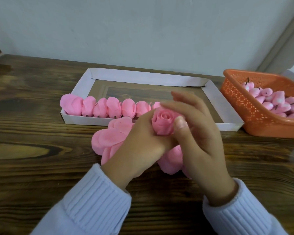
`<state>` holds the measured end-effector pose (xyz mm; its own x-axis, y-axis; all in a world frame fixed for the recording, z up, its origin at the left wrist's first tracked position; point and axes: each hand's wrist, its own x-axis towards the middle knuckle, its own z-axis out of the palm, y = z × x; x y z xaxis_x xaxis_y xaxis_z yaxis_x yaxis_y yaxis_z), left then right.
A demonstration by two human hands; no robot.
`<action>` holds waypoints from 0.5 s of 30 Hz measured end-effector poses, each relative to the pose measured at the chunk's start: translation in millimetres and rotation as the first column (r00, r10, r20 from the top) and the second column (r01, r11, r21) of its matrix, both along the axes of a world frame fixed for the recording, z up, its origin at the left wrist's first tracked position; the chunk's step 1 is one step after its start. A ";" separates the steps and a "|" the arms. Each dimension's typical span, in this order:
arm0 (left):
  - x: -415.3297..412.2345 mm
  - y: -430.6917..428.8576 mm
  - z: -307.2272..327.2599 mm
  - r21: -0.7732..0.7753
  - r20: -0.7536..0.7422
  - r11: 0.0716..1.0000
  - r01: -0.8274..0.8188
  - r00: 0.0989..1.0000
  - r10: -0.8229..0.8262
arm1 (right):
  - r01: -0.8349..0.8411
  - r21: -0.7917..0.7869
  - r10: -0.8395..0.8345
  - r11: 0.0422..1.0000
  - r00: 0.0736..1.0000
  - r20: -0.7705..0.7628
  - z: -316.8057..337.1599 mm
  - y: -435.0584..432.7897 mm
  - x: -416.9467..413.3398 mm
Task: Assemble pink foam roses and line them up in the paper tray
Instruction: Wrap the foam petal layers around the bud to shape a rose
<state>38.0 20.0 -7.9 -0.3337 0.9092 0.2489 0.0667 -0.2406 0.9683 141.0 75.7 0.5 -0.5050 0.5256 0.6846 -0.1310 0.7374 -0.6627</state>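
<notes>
A half-finished pink foam rose [163, 122] sits upright between both hands, held above the near middle of the dark wooden tabletop [32, 133], just in front of the near wall of the white paper tray [143, 77]. The left hand [143, 145] holds the rose from the left, its grip wrapped round the lower part of the bloom; the fingertips are hidden behind the petals. The right hand [199, 133] is spread, fingers fairly straight over the top of the flower, with only the thumb pressed to the outer petal on the right side.

A pile of loose pink foam petals [109, 138] lies on the tabletop under and left of the hands. A row of finished pink roses [100, 108] stands side by side along the tray's near wall, starting from its near left corner; the right end of the row is hidden by the hands. An orange perforated plastic basket [236, 99] at the right edge holds pale pink bud cores [275, 102] with dark stems.

The step looks like smoothing the outer petal round the bud. To do it well, the left grip should stay low and light so the foam does not crease, while the right thumb strokes the petal snug against the layers beneath. Then the rose goes into the next gap in the row, touching its neighbour, facing the same way.
</notes>
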 end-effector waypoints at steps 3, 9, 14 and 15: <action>1.7 -2.5 3.3 0.057 -0.082 0.998 0.013 0.997 -0.008 | -0.046 0.003 0.046 0.999 0.999 0.007 -0.5 -1.3 -0.3; 0.9 -6.9 7.0 0.222 -0.003 0.973 0.068 0.998 -0.069 | -0.253 -0.199 0.226 0.947 0.962 -0.152 0.2 -2.9 1.5; 2.0 -3.7 9.6 0.286 0.351 0.951 -0.117 0.936 0.009 | -0.167 -0.509 0.118 0.844 0.985 -0.127 -3.9 -1.2 -4.1; 2.3 -3.7 9.7 0.276 0.411 0.953 -0.122 0.912 -0.002 | -0.161 -0.506 0.136 0.848 0.987 -0.086 -4.6 -1.7 -5.7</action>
